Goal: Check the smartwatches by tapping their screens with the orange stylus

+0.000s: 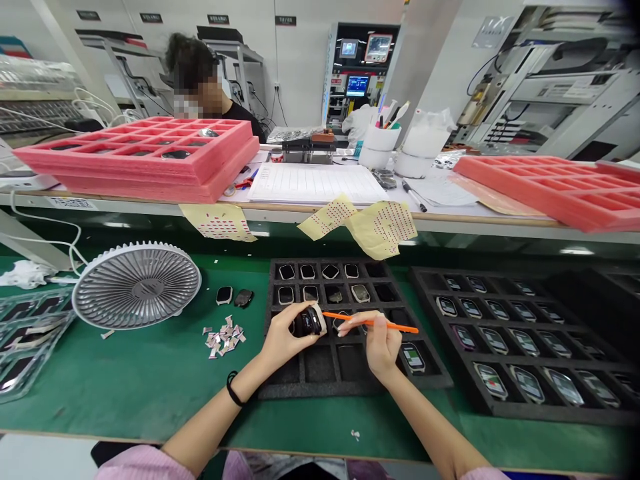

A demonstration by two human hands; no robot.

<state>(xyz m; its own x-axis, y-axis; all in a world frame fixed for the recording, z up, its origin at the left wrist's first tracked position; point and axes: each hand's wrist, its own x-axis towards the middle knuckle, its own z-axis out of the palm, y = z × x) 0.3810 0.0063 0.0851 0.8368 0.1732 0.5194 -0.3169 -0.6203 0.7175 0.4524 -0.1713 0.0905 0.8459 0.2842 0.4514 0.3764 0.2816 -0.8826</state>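
My left hand (pixel 287 339) grips a smartwatch body (pixel 311 321) between thumb and fingers, its dark side turned toward me and a pale rim on its right. In my right hand (pixel 381 343) is a thin orange stick-like tool (pixel 400 327), held like a pen. The tool's left tip meets the rim of the watch; whether it presses in I cannot tell. Both hands are above a black foam tray (pixel 357 387) with watch cases in several compartments. One watch with a lit screen (pixel 413 358) lies in the tray's lower right compartment.
Left of the tray are two loose watch parts (pixel 225 295), a pile of small strips (pixel 227 340) and a round grey fan (pixel 137 287). A second foam tray of watches (pixel 500 398) stands at right. Pink foam trays (pixel 165 180) rest on the shelf, with a person (pixel 240 117) behind.
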